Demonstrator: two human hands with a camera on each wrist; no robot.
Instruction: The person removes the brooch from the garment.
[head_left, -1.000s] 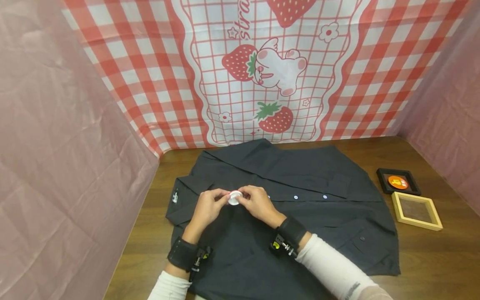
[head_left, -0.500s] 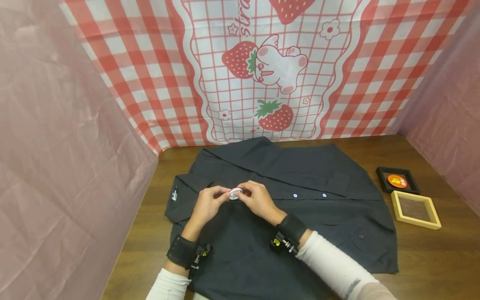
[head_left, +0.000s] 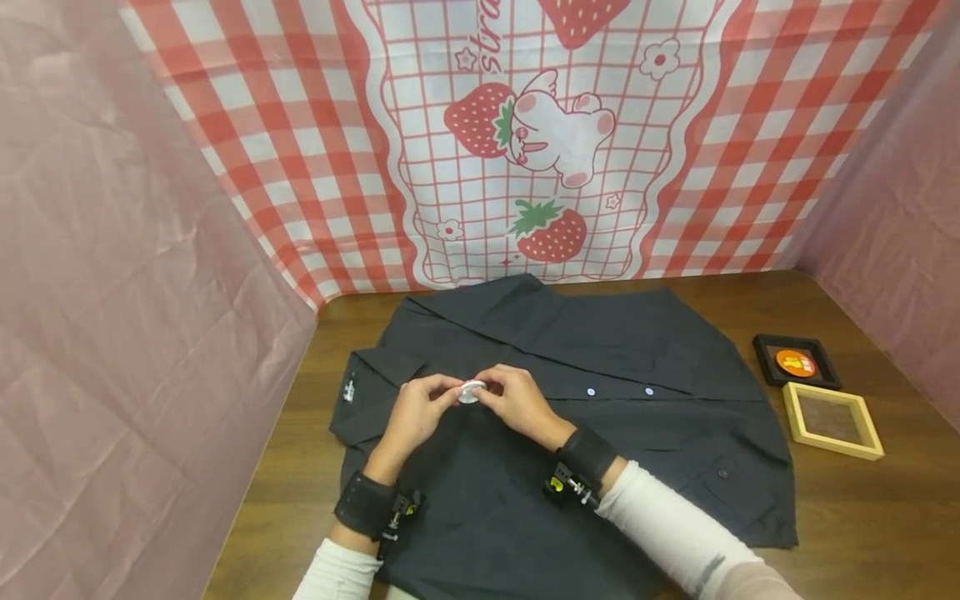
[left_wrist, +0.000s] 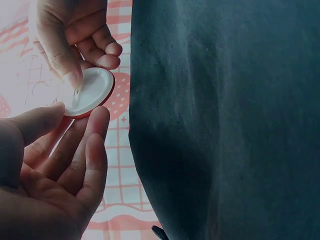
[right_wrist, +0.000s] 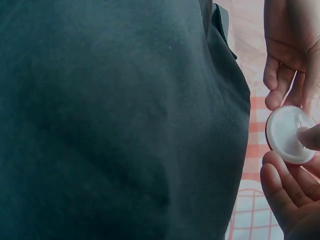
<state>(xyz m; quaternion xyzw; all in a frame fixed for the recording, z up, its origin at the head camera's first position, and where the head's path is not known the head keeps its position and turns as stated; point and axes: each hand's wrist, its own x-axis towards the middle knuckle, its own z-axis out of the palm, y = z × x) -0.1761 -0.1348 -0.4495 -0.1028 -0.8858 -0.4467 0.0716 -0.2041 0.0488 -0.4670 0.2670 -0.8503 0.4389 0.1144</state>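
Both hands hold one round pin badge over the dark shirt, its white back turned up and its rim red. My left hand pinches the badge's left edge between thumb and fingers. At the opposite edge, my right hand grips it with fingers beneath. The right thumb presses on the back by a thin metal pin, as the right wrist view shows. In the left wrist view, that thumb partly covers the pin on the badge. The badge's front faces away.
The shirt lies spread over the wooden table, with white buttons along its placket. At the right sit a black frame holding an orange round badge and a pale wooden frame. A strawberry-print cloth hangs behind.
The badge has tilted between the fingers, its back showing more edge-on than a second ago. The right hand has shifted slightly, covering a shirt button seen earlier. Both hands keep their hold.
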